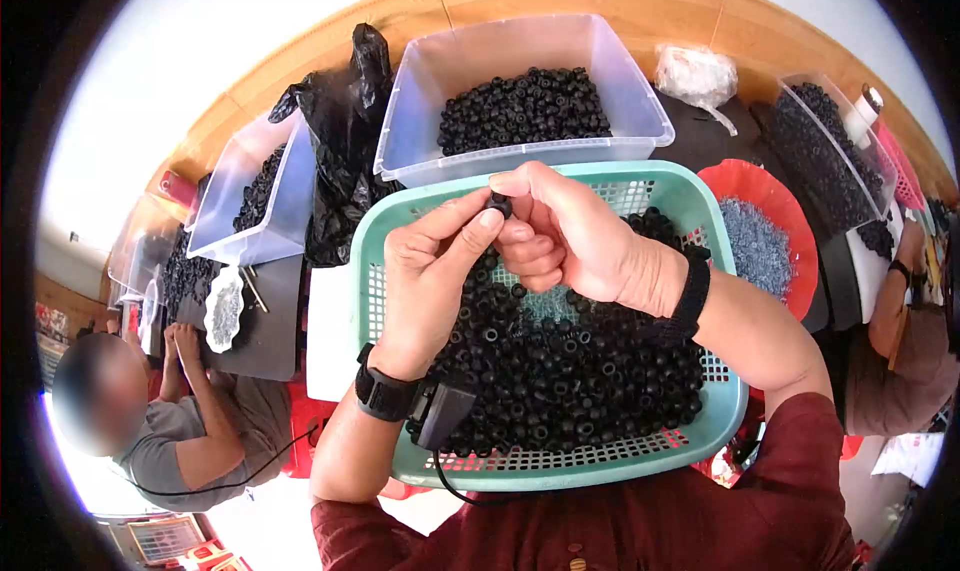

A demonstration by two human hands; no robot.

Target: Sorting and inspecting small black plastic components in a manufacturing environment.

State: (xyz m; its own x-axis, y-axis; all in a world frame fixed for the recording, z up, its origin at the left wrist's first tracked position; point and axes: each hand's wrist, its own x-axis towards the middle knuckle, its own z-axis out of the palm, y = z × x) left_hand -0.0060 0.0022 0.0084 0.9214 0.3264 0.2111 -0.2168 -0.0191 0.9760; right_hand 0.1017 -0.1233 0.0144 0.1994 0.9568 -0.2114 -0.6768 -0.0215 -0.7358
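My left hand pinches a small round black part between thumb and forefinger. My right hand meets it there, its thumb and forefinger closed at the part's upper side and its other fingers curled in. Whether the right fingertips hold a second, smaller piece is hidden. Both hands are above a green plastic basket with perforated walls. Inside the basket lies a heap of black ring-like parts, many with a hole through the middle.
Behind the basket stands a clear plastic bin of black parts, beside a black plastic bag. At right, a red dish holds small grey-blue pieces. One person sits at left; another person's arm shows at right.
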